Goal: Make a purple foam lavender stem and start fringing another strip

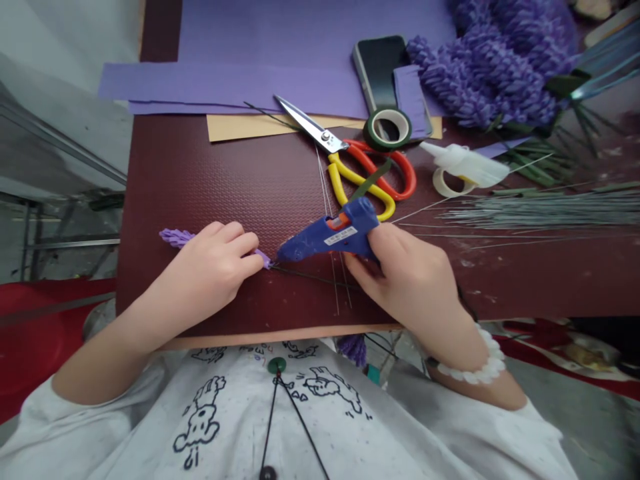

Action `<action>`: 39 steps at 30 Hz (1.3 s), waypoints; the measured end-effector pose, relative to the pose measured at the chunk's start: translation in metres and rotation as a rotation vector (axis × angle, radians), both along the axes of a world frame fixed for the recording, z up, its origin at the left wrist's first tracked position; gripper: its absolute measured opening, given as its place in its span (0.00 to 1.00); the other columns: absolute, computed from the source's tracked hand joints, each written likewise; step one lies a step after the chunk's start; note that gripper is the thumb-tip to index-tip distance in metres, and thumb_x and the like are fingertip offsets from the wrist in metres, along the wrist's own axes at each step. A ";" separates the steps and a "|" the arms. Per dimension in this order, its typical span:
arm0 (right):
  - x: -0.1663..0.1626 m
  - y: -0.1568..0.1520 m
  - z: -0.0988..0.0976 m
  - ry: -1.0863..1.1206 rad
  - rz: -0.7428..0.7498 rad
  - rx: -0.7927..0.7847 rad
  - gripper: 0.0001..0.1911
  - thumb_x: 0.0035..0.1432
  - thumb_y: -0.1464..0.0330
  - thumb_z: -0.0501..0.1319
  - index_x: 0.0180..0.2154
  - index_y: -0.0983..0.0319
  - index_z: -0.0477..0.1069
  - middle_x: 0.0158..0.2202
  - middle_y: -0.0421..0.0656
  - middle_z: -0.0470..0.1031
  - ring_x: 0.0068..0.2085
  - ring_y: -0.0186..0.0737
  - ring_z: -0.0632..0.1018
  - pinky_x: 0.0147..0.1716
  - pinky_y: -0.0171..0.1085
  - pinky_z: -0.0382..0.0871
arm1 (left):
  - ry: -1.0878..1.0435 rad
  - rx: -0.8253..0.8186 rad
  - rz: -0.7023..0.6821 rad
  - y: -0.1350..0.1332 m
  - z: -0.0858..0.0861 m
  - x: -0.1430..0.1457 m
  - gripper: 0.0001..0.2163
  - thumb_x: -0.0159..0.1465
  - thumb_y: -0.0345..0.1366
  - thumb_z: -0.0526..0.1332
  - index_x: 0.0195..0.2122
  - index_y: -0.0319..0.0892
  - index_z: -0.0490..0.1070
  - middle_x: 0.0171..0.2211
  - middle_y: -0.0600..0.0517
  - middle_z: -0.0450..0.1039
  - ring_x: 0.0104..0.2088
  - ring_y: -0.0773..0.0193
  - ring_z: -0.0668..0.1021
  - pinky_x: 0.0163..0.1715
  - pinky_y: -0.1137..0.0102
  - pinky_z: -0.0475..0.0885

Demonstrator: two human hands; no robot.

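Observation:
My left hand [219, 263] is closed on a purple paper flower [176, 237], whose ruffled tip sticks out to the left and whose base shows past my fingertips. A thin dark stem [310, 275] runs from that base to the right along the table. In my right hand [410, 267] is a blue glue gun [327, 235], gripped by its handle. Its nozzle points left and sits right by the flower's base; whether they touch I cannot tell. Just beyond the gun lie scissors [327, 140] with one red and one yellow handle.
Purple paper [270, 40] covers the table's far side. A phone [381, 70], green tape [388, 128], a white glue bottle [467, 165] and a bundle of wires [545, 210] lie to the right. Finished purple flowers [495, 67] are heaped at the far right. The table edge [280, 335] is close to me.

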State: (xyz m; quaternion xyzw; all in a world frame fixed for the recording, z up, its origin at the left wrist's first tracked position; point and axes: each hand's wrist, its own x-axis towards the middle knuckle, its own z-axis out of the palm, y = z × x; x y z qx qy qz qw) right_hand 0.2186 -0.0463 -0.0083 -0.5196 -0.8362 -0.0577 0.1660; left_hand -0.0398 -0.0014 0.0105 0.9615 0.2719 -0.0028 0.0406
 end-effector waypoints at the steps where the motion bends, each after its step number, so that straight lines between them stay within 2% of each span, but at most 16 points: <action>1: -0.001 -0.002 0.002 -0.014 0.012 0.010 0.11 0.60 0.72 0.54 0.46 0.63 0.64 0.26 0.40 0.69 0.26 0.37 0.70 0.23 0.36 0.58 | -0.003 -0.001 0.001 0.000 0.000 0.000 0.08 0.63 0.26 0.54 0.33 0.40 0.73 0.34 0.48 0.72 0.34 0.58 0.70 0.33 0.64 0.65; 7: -0.005 -0.012 0.009 -0.059 0.036 0.100 0.19 0.59 0.73 0.55 0.53 0.65 0.61 0.25 0.41 0.69 0.26 0.39 0.70 0.24 0.37 0.60 | -0.012 0.001 0.004 0.001 -0.001 0.001 0.08 0.63 0.26 0.54 0.32 0.40 0.72 0.34 0.48 0.72 0.34 0.59 0.69 0.33 0.64 0.64; 12: -0.008 -0.018 0.013 -0.050 0.053 0.094 0.29 0.58 0.75 0.55 0.61 0.63 0.53 0.29 0.42 0.73 0.28 0.39 0.72 0.27 0.38 0.63 | -0.022 0.002 0.004 0.001 -0.001 0.001 0.09 0.63 0.26 0.54 0.33 0.40 0.74 0.33 0.48 0.72 0.34 0.59 0.69 0.32 0.65 0.63; 21: -0.010 -0.023 0.019 -0.052 0.057 0.084 0.28 0.58 0.76 0.55 0.60 0.65 0.54 0.28 0.41 0.71 0.28 0.39 0.70 0.26 0.38 0.61 | -0.011 -0.006 0.022 0.001 -0.002 0.002 0.09 0.63 0.27 0.54 0.33 0.41 0.74 0.33 0.48 0.72 0.34 0.59 0.70 0.33 0.64 0.64; 27: -0.011 -0.023 0.016 -0.071 0.016 0.095 0.20 0.60 0.73 0.55 0.54 0.64 0.62 0.27 0.41 0.69 0.28 0.39 0.69 0.27 0.38 0.61 | -0.033 0.029 0.019 0.000 -0.003 0.001 0.10 0.64 0.28 0.54 0.31 0.40 0.74 0.32 0.48 0.72 0.33 0.60 0.69 0.32 0.65 0.63; 33: -0.012 -0.023 0.005 0.073 -0.187 0.127 0.09 0.58 0.66 0.60 0.40 0.62 0.65 0.25 0.40 0.67 0.27 0.38 0.70 0.23 0.36 0.59 | -0.046 0.035 0.018 0.000 -0.004 0.001 0.11 0.64 0.27 0.53 0.28 0.40 0.73 0.31 0.48 0.71 0.32 0.60 0.69 0.31 0.65 0.62; 39: -0.018 -0.022 0.000 0.180 -0.278 0.051 0.12 0.54 0.62 0.63 0.35 0.61 0.64 0.27 0.40 0.70 0.26 0.37 0.70 0.24 0.36 0.63 | -0.047 0.039 0.020 0.000 -0.005 0.001 0.11 0.64 0.27 0.53 0.29 0.40 0.73 0.31 0.48 0.71 0.32 0.60 0.68 0.31 0.65 0.62</action>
